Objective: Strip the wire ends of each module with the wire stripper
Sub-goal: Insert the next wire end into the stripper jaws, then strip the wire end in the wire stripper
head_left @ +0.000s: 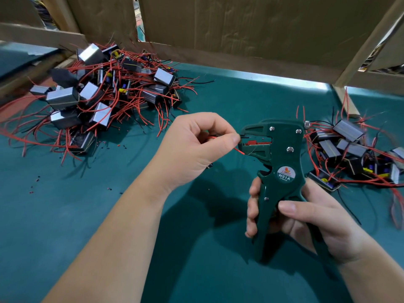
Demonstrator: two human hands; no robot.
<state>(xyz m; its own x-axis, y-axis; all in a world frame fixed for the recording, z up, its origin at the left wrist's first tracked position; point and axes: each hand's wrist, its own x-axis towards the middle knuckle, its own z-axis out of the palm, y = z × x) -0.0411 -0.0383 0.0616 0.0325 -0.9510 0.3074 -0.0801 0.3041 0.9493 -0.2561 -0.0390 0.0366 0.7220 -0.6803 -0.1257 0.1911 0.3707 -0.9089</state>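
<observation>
A dark green wire stripper [282, 171] is held upright above a green tabletop [109, 226], a little right of centre, with its mouth pointing left. A round label reading "W01A" is seen on its body. The handles are gripped by the right hand [306, 219]: the fingers are curled round the left handle and the thumb is laid across the front.

Thin wires are pinched between the thumb and forefinger of the left hand [192, 147], whose other fingers are curled into the palm. The fingertips are held right at the mouth of the tool. A red wire [237, 150] is seen slanting down from under the thumb to the lower jaw, which it touches. A thin dark wire appears to enter the mouth just above it, though this is too small to be certain. The module these wires belong to is mostly hidden beneath the left hand.

At far left, a large heap of modules [98, 95], small boxes with shiny metal casings, is tangled in red and black wires. A smaller heap [354, 154] is spread at the right edge, close to the tool. Tiny scraps of red and black insulation [35, 184] are scattered on the tabletop at left. Brown cardboard walls [240, 29] are stood along the back.
</observation>
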